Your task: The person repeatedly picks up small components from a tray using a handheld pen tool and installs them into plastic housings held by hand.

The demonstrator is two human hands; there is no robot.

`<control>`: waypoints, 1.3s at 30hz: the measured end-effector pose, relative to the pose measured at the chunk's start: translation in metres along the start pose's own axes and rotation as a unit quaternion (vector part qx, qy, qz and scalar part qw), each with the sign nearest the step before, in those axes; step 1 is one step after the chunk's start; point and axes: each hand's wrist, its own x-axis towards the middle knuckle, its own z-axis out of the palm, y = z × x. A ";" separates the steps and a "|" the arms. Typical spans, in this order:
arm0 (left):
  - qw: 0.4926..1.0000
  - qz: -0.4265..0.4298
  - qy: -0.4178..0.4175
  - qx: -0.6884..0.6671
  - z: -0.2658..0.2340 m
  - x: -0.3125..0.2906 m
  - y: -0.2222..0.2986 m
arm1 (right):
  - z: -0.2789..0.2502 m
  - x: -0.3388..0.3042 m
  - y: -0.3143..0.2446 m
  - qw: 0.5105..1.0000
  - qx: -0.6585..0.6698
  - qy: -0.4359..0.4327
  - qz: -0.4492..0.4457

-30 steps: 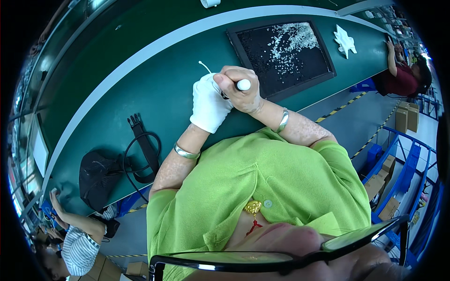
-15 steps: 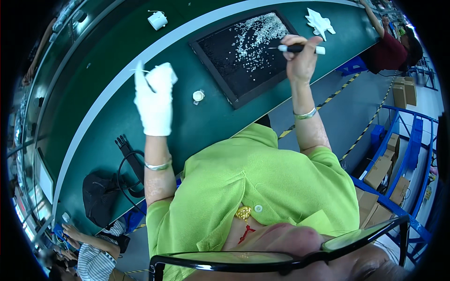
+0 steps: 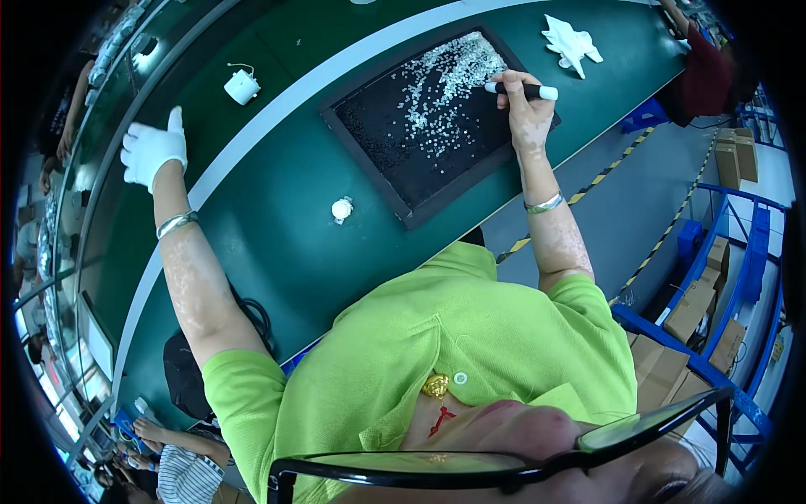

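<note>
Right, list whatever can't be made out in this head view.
In the head view:
Left gloved hand: its back hides the palm, so any grip is unclear.
Black bag: partly hidden behind the green sleeve.
Pen-shaped tool: tip lost against pale pieces.
These pieces: too small for exact shape.
White object: cut off by the top edge.

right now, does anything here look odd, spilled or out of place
Nothing looks clearly spilled; small pale pieces lie within the black tray. Mildly odd: the left hand wears a white glove while the right hand is bare.

Cardboard boxes (image 3: pixel 690 309) on a blue rack (image 3: pixel 758 239); black bag (image 3: pixel 185 378).
</note>
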 end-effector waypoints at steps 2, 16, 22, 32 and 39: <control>0.977 0.107 0.127 -0.136 -0.030 -0.003 0.035 | 0.003 0.000 -0.002 1.000 0.019 -0.003 0.000; 0.843 0.217 -0.140 -0.471 -0.049 -0.048 0.256 | 0.004 -0.002 0.003 0.996 -0.079 0.021 0.037; 0.838 0.187 -0.106 -0.502 -0.023 -0.038 0.267 | 0.002 0.000 0.007 0.997 -0.068 0.005 0.040; 0.743 0.132 -0.129 -0.643 -0.011 -0.037 0.230 | 0.015 -0.007 -0.004 0.967 -0.235 0.030 -0.092; 0.661 0.156 -0.170 -0.714 -0.076 -0.134 0.093 | -0.007 -0.008 0.002 0.987 -0.094 0.122 -0.033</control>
